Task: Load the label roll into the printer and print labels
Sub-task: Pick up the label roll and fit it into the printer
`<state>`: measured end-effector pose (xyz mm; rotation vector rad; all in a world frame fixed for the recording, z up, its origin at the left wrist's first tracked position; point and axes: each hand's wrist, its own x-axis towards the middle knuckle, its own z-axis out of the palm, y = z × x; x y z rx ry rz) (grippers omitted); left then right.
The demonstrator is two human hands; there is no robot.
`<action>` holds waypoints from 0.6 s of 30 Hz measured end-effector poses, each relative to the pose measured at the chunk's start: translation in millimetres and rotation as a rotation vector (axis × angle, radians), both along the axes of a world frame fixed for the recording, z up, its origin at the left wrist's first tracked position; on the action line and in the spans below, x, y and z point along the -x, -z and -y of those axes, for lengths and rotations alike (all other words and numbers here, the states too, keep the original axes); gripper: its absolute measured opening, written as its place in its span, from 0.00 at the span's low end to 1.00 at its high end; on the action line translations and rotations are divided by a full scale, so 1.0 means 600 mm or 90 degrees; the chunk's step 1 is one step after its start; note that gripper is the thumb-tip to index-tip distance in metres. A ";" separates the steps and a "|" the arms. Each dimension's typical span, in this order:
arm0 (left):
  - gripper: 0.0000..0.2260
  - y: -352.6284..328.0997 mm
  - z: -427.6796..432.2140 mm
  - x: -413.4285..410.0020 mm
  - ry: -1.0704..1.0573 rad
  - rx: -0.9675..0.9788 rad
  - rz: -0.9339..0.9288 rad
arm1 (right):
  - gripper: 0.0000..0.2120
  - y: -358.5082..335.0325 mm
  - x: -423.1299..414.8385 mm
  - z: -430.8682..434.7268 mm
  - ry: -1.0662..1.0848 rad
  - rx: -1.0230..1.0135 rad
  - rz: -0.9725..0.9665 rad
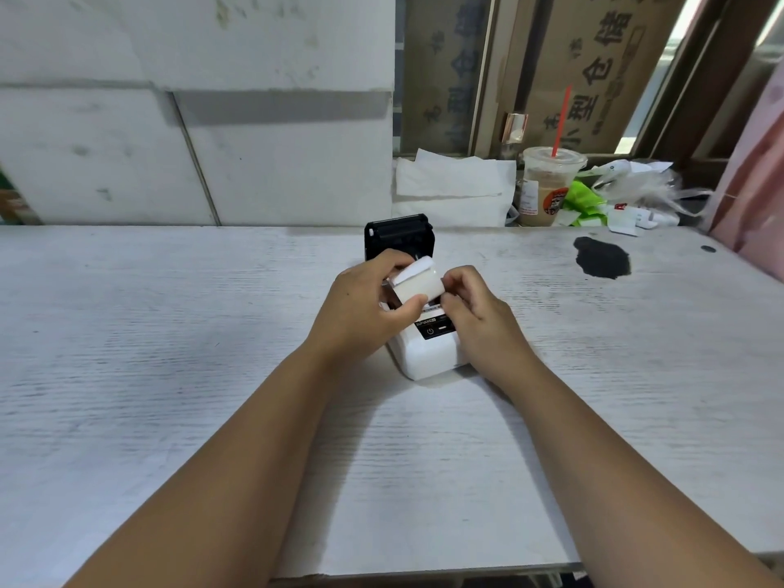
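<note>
A small white label printer stands mid-table, its black lid flipped open and upright behind it. A white label roll is held just above the printer's open bay. My left hand grips the roll from the left, thumb across its front. My right hand pinches the roll's right end with its fingertips. The bay under the roll is hidden by my hands. A black panel with a power button shows on the printer's top.
White wooden table with a black stain at the right. Behind it: foam blocks, folded white paper, an iced drink cup with a red straw, plastic bags and scraps, cardboard.
</note>
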<state>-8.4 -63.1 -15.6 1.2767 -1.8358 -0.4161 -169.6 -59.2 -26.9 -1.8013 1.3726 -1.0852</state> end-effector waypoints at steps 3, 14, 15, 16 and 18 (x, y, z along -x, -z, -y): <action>0.13 0.002 0.002 -0.001 0.002 -0.010 -0.008 | 0.06 0.000 0.003 0.004 -0.001 0.008 -0.028; 0.13 0.003 0.003 -0.001 -0.013 -0.034 0.040 | 0.10 -0.007 0.011 0.012 0.022 0.002 -0.037; 0.13 0.002 0.002 0.000 -0.018 -0.035 0.051 | 0.10 -0.006 0.011 0.012 0.018 -0.001 -0.038; 0.14 0.001 0.002 0.001 -0.025 -0.034 0.071 | 0.10 -0.005 0.011 0.014 0.014 -0.002 -0.040; 0.15 0.000 0.001 0.004 -0.042 -0.034 0.122 | 0.10 -0.002 0.010 0.015 0.009 0.002 -0.050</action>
